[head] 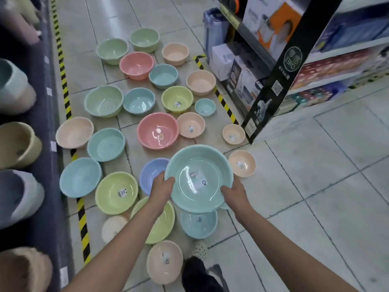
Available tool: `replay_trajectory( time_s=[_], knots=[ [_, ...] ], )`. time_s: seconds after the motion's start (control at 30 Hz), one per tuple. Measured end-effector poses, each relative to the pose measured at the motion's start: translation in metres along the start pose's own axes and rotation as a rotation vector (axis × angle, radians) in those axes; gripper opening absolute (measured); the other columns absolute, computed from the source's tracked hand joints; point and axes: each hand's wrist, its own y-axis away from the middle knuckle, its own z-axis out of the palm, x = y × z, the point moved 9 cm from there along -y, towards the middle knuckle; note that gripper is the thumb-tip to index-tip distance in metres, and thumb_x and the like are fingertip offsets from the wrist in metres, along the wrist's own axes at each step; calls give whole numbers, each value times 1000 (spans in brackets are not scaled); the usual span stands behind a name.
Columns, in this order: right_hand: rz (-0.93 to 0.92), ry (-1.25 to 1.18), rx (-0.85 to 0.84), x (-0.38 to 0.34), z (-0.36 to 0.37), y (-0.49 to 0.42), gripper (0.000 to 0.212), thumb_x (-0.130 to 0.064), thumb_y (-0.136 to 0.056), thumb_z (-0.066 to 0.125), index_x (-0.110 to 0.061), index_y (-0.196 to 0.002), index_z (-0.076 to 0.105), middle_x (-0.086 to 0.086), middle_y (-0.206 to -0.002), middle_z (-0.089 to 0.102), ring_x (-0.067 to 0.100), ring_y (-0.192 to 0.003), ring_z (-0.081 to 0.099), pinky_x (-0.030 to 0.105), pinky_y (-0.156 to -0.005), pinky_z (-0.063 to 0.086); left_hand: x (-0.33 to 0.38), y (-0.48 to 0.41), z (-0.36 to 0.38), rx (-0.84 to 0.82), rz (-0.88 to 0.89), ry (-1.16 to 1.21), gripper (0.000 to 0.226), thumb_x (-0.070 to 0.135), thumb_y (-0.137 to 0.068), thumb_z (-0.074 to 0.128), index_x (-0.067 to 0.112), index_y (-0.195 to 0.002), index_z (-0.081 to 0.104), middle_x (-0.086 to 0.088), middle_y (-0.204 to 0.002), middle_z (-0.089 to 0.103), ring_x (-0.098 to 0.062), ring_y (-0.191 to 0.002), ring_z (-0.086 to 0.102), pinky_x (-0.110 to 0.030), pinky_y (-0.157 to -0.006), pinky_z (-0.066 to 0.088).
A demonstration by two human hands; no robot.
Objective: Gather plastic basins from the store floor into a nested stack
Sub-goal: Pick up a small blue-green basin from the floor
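The left grip (162,186) is grasping the left rim of a large teal basin (199,165), and the right grip (233,194) is grasping the lower right rim of the same basin, with its thumb lying over the edge on the inner wall. The teal basin is being held mouth-up between both grips in the lower centre of the frame, above the floor (315,186), and a white label (197,179) is sitting on its inner bottom. A periwinkle basin (150,173) is standing on the floor behind the left grip and is partly hidden by it. A small teal basin (199,226) is showing just below the held basin, partly covered by it. A yellow-green basin (166,224) is lying under the left forearm, and a peach basin (164,261) is standing at the bottom centre, beside a foot in a pale perforated shoe (199,250). A small peach basin (242,163) is standing just right of the held basin. A large pink basin (157,130) is standing in the centre of the frame, and further teal, green, peach and pink basins are spreading mouth-up across the tiles toward the upper centre. Black-and-yellow tape (63,81) is running along the left side. A blurred shelf (48,144) at the left edge is carrying stacked basins, and a display rack (294,60) at the upper right is holding boxed goods.
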Motion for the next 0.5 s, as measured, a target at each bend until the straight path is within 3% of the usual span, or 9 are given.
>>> replay_trajectory(
  time_s=[0.1, 0.2, 0.3, 0.5],
  knots=[
    [28, 4, -11, 20, -30, 33, 46, -8, -80, 51, -28, -121, 57, -1, -109, 67, 21, -100, 64, 40, -88, 55, -7, 49, 17, 10, 7, -25, 27, 1, -89, 48, 23, -89, 62, 2, -81, 66, -18, -72, 59, -32, -63, 47],
    [9, 11, -32, 43, -54, 61, 58, -17, -71, 50, -28, -128, 55, -3, -111, 67, 22, -103, 64, 43, -91, 55, -26, 90, 29, 40, 35, -37, 24, -1, -87, 49, 15, -96, 65, -3, -83, 66, -19, -71, 59, -30, -60, 46],
    [-21, 44, -33, 67, -85, 85, 59, -18, -74, 51, -28, -132, 53, -3, -114, 66, 20, -104, 63, 43, -91, 55, -50, 128, 49, 41, 25, -39, 22, 0, -85, 50, 16, -89, 65, -5, -82, 67, -22, -71, 59, -31, -61, 45],
    [-45, 109, -38, 109, -156, 119, 48, -10, -85, 50, -24, -130, 52, -6, -105, 64, 13, -94, 62, 30, -71, 50, -80, 178, 107, 38, 23, -43, 27, 3, -87, 48, 9, -106, 66, -12, -100, 71, -27, -85, 64, -34, -71, 49]
  ],
)
